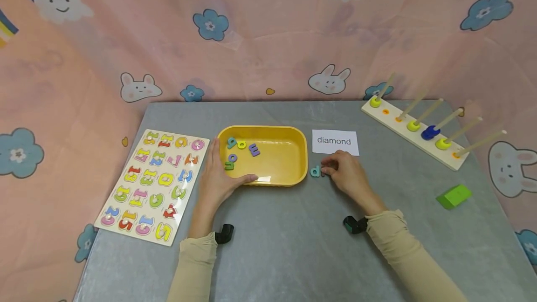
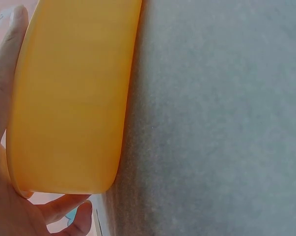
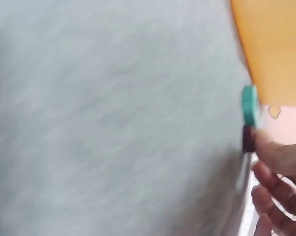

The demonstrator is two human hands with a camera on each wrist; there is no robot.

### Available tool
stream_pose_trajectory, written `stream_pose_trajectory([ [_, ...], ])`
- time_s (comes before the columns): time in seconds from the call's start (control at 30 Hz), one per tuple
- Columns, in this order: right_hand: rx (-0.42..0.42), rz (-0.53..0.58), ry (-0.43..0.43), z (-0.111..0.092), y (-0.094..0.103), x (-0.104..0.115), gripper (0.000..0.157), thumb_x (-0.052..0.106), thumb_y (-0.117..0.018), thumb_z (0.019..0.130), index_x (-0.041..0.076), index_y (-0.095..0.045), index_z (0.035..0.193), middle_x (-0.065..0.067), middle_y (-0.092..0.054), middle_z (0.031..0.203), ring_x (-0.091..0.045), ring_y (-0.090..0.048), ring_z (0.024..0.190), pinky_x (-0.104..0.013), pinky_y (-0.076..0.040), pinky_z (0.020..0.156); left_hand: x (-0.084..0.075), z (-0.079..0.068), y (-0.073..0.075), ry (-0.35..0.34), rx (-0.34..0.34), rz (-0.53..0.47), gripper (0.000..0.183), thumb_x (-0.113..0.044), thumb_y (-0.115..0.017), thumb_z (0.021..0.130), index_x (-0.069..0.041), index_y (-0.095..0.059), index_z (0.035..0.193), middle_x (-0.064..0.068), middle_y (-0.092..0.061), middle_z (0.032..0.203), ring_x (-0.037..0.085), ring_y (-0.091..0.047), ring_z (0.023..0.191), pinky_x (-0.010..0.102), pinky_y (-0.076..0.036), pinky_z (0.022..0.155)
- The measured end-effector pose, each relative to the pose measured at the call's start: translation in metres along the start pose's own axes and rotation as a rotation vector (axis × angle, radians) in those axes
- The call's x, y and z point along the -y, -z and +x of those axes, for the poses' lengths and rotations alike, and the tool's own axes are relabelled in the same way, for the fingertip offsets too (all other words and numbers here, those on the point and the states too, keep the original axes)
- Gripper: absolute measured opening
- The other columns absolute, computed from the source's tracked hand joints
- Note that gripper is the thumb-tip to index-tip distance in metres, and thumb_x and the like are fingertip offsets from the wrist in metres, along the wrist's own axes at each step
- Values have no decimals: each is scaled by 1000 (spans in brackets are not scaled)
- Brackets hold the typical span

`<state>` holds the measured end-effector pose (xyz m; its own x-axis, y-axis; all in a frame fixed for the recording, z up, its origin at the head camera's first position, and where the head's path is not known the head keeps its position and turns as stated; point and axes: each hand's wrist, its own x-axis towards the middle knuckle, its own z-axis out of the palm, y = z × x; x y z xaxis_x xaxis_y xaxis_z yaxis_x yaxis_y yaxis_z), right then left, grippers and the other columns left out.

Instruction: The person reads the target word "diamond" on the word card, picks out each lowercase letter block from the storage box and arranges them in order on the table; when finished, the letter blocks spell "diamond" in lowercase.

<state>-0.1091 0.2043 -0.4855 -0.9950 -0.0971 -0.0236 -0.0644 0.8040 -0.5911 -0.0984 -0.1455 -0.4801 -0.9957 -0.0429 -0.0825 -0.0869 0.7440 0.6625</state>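
Observation:
A yellow tray point(image 1: 277, 157) holds several coloured letters, among them a purple m point(image 1: 254, 149). My left hand point(image 1: 218, 178) grips its near left corner, the thumb along the front rim and the fingers on the left side; the tray wall point(image 2: 74, 98) fills much of the left wrist view. Just right of the tray, my right hand point(image 1: 346, 174) pinches a small dark brown letter point(image 3: 248, 138), mostly hidden by the fingers. Beside that letter lies a teal d point(image 1: 315, 171). Above them is a white card point(image 1: 335, 142) reading "diamond".
A number puzzle board point(image 1: 153, 188) lies left of the tray. At the back right stands a wooden peg board point(image 1: 415, 132) with upright pegs and coloured rings. A green block point(image 1: 454, 196) sits at the right. Patterned pink cloth point(image 1: 268, 50) hangs behind the grey table point(image 1: 285, 246).

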Motion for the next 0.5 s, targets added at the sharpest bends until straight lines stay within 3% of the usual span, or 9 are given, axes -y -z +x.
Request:
stream_pose_trajectory([
  [0.1, -26, -27, -3, 1, 3, 10, 17, 6, -81, 93, 0, -80, 109, -15, -71, 100, -32, -66, 91, -48, -53, 77, 1, 0, -1, 4, -2, -2, 150, -68, -94, 64, -19, -2, 172, 5, -6, 181, 32, -20, 164, 60, -30, 128],
  [0.2, -110, 8, 10, 3, 5, 26, 18, 5, -75, 97, 0, -78, 114, -18, -70, 107, -35, -63, 97, -51, -54, 83, 1, 1, -2, 2, 0, -8, 152, -69, -95, 63, -19, -2, 172, 5, -6, 181, 32, -21, 164, 60, -31, 128],
  [0.33, -190, 121, 135, 7, 1, 50, 23, 4, -71, 99, -1, -73, 121, -19, -67, 118, -36, -62, 109, -53, -54, 95, 1, 1, -1, 1, -3, -10, 152, -67, -95, 63, -18, -2, 172, 5, -6, 181, 32, -23, 163, 60, -32, 127],
  [0.4, -159, 156, 219, 9, -4, 62, 29, 4, -73, 98, -1, -70, 126, -19, -67, 124, -36, -61, 117, -53, -53, 103, 1, 1, -1, 3, -5, -7, 152, -69, -95, 63, -17, -3, 172, 5, -7, 181, 33, -24, 163, 60, -33, 127],
  [0.5, -41, 156, 296, 13, -16, 78, 42, 5, -74, 97, 2, -64, 138, -18, -64, 140, -35, -57, 133, -54, -48, 116, 1, 1, -1, 8, -3, -10, 152, -70, -94, 63, -18, -2, 172, 6, -7, 181, 34, -24, 163, 60, -32, 127],
])
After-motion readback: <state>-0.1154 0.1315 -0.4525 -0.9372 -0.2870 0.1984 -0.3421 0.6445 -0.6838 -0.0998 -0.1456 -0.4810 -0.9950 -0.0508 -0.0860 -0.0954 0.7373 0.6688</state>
